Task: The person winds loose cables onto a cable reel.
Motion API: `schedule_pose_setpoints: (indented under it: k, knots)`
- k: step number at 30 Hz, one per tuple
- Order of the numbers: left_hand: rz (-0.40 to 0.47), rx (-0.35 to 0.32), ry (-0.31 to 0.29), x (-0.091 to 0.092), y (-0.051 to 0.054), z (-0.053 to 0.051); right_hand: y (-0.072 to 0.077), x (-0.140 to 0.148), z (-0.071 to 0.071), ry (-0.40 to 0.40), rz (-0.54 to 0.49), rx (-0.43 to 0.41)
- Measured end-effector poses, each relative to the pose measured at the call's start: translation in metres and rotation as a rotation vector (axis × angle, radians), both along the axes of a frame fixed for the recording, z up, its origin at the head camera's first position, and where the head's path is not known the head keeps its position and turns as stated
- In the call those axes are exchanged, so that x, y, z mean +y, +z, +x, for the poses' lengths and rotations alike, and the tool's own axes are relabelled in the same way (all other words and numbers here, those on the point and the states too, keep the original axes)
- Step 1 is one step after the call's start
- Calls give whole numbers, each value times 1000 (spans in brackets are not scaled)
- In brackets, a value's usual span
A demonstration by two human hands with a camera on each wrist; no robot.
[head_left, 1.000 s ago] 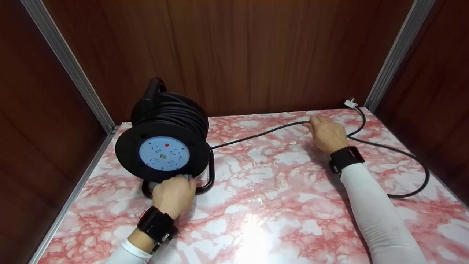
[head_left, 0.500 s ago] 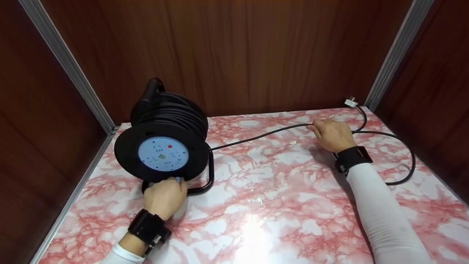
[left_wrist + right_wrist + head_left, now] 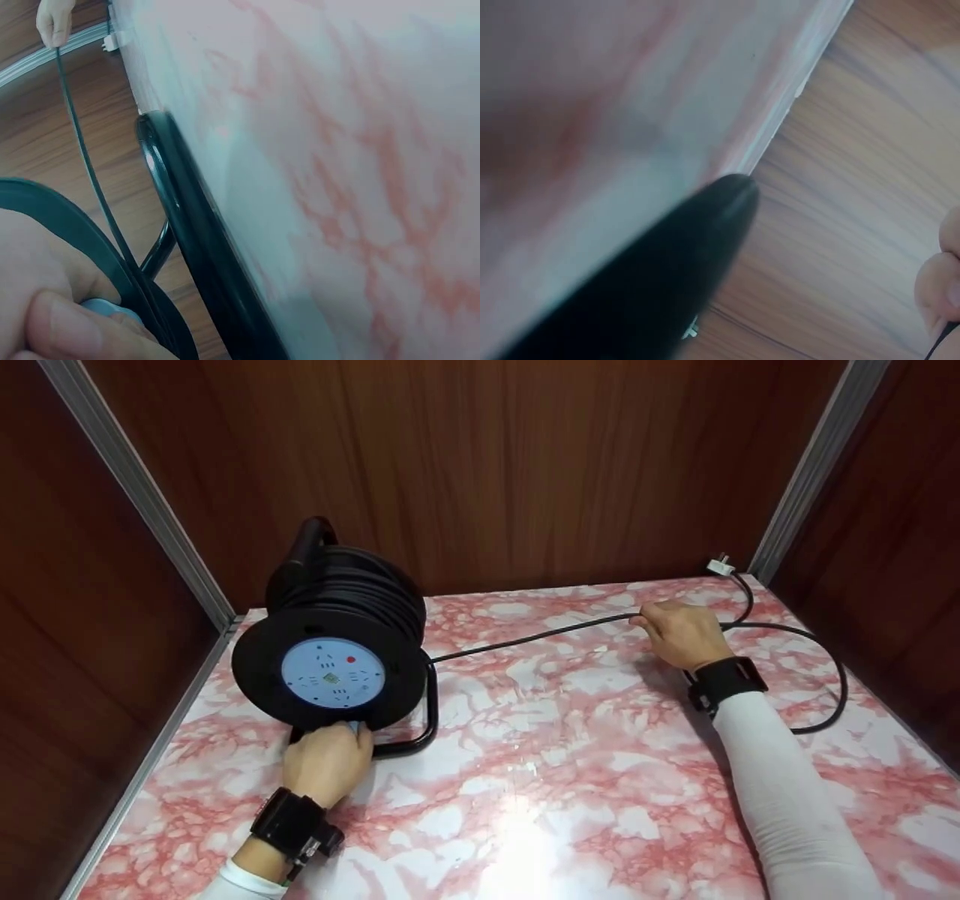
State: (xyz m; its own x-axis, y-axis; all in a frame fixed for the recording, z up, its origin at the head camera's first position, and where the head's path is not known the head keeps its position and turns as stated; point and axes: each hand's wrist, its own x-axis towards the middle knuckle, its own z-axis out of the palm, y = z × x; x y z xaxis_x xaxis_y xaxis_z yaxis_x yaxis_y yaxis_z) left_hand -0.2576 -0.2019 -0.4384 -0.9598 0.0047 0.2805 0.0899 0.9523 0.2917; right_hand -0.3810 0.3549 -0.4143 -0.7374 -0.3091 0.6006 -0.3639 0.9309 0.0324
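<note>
A black cable reel (image 3: 259,675) with a pale blue socket face (image 3: 333,673) stands on its tubular frame (image 3: 431,712) at the left of the table. My left hand (image 3: 328,765) grips a small light blue knob (image 3: 109,306) at the reel's lower rim, mostly hidden by the fingers. Black cable (image 3: 525,639) runs from the reel to my right hand (image 3: 684,634), which holds it with curled fingers. Beyond that hand the cable loops across the table to a white plug (image 3: 721,565) in the far right corner. In the right wrist view the right fingers (image 3: 937,289) show only at the edge.
The table (image 3: 570,780) has a red and white marbled top. Brown wood-grain panels (image 3: 525,472) close in the back and both sides, with grey metal posts (image 3: 821,465) in the corners. A blurred black shape (image 3: 645,277) covers part of the right wrist view.
The socket face has turned clockwise, and my left hand has moved leftward along the reel's lower rim with the knob. My right hand has shifted slightly right; the cable loop beyond it has drawn in.
</note>
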Motion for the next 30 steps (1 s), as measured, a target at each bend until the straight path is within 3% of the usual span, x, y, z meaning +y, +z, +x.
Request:
schedule_pose_setpoints:
  k: [8,12,16,23,30]
  knots:
    - [8,-90,-3,-2,1,-3,2,-1,2,-42,-20,-45]
    - [34,-171,1,-12,4,-1,5,-9,2,-31,-22,-72]
    - [39,-207,20,-25,5,1,10,-12,3,-13,-18,-51]
    - [3,-235,65,-52,15,3,14,-4,6,-52,-14,-71]
    - [58,-181,90,-74,26,7,16,-1,4,-46,-19,-12]
